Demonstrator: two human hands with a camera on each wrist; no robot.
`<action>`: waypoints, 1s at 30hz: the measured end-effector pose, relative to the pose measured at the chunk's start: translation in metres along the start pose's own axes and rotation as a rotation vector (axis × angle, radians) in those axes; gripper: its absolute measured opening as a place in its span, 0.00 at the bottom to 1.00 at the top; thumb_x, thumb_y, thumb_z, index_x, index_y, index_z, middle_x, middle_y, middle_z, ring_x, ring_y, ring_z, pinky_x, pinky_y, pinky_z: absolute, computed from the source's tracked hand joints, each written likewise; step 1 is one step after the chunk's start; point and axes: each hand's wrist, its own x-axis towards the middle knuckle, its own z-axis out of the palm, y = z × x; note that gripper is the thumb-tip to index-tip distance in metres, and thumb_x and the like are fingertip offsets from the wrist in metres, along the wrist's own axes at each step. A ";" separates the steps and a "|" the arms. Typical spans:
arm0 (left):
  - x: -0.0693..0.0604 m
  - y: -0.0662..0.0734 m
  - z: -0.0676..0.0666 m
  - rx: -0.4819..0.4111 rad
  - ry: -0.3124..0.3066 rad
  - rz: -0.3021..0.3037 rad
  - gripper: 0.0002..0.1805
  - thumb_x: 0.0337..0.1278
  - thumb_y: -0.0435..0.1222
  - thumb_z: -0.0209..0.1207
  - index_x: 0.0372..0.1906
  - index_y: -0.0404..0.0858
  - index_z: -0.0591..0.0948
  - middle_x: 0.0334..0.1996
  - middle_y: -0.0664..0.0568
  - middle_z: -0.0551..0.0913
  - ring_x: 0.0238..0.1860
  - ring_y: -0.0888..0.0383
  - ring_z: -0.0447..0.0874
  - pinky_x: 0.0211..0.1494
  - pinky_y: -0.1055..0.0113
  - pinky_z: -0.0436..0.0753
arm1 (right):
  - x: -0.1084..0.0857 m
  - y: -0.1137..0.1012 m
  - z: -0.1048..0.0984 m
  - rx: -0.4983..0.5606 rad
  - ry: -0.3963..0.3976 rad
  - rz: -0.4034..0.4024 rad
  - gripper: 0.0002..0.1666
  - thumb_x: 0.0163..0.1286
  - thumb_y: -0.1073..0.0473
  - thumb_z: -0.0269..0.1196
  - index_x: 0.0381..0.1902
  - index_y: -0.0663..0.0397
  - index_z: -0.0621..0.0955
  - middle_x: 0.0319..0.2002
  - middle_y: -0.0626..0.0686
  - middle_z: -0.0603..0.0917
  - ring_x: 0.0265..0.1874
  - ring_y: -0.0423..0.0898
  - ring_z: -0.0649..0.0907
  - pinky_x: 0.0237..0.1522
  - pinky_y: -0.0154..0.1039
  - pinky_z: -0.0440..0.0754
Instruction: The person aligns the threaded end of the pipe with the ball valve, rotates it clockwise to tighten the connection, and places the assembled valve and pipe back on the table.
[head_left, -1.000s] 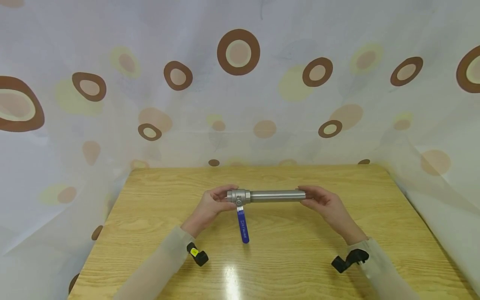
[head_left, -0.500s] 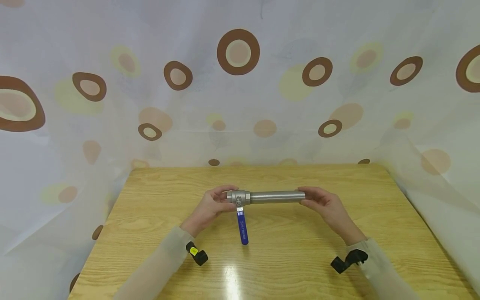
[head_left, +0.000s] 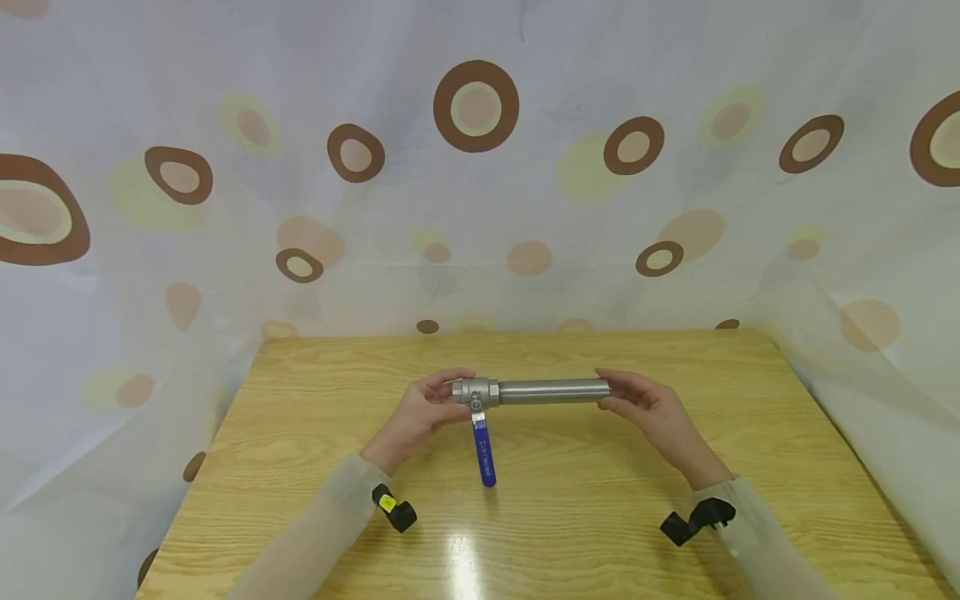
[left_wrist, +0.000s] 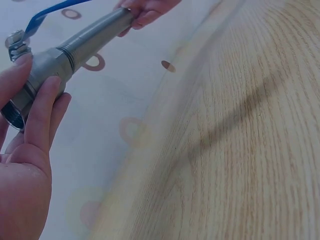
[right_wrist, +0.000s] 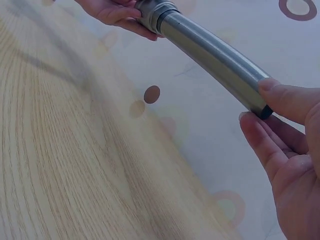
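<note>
A steel ball valve [head_left: 480, 389] with a blue lever handle [head_left: 484, 454] is joined to a straight metal pipe [head_left: 555, 391]. Both are held level above the table, and the lever points toward me. My left hand [head_left: 415, 419] grips the valve body, its thumb near the lever's base and its fingers on the far side. A little thread [left_wrist: 68, 54] shows where the pipe enters the valve in the left wrist view. At the pipe's other end, my right hand [head_left: 660, 419] pinches the tip between thumb and fingers. The valve's open bore [left_wrist: 14, 117] faces left.
Below the hands lies a wood-grain table [head_left: 570, 533], on which the pipe's shadow [left_wrist: 235, 117] falls in the left wrist view. A pale cloth [head_left: 525, 208] with brown rings hangs behind and along both sides. Each sleeve carries a black camera mount [head_left: 395, 508].
The valve and pipe have shifted very slightly left, with the lever swaying a touch. Both hands keep the same hold.
</note>
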 end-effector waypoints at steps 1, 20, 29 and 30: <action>0.000 0.000 0.000 -0.002 -0.001 0.002 0.29 0.56 0.19 0.63 0.53 0.55 0.87 0.56 0.47 0.84 0.56 0.53 0.84 0.58 0.64 0.86 | 0.000 0.000 0.000 0.011 -0.002 -0.010 0.26 0.76 0.64 0.63 0.70 0.59 0.77 0.51 0.45 0.86 0.49 0.36 0.86 0.51 0.31 0.86; 0.001 0.001 0.001 -0.030 0.017 -0.013 0.28 0.56 0.19 0.63 0.53 0.54 0.87 0.57 0.47 0.83 0.57 0.52 0.79 0.58 0.65 0.86 | -0.001 0.000 -0.002 0.042 -0.018 0.001 0.26 0.76 0.65 0.63 0.69 0.63 0.76 0.49 0.47 0.86 0.49 0.37 0.86 0.51 0.32 0.86; 0.002 0.001 0.001 -0.039 0.016 -0.013 0.28 0.57 0.19 0.62 0.57 0.49 0.86 0.57 0.48 0.83 0.58 0.51 0.79 0.57 0.64 0.86 | 0.000 -0.003 -0.001 0.031 -0.005 0.028 0.25 0.77 0.62 0.62 0.69 0.65 0.76 0.50 0.43 0.87 0.48 0.36 0.86 0.51 0.30 0.85; 0.002 0.001 0.001 -0.037 0.016 -0.013 0.28 0.57 0.19 0.62 0.56 0.51 0.86 0.57 0.48 0.83 0.58 0.51 0.79 0.58 0.64 0.86 | 0.000 -0.002 -0.001 0.040 -0.007 0.025 0.26 0.77 0.63 0.62 0.69 0.64 0.76 0.50 0.43 0.86 0.49 0.36 0.86 0.51 0.30 0.85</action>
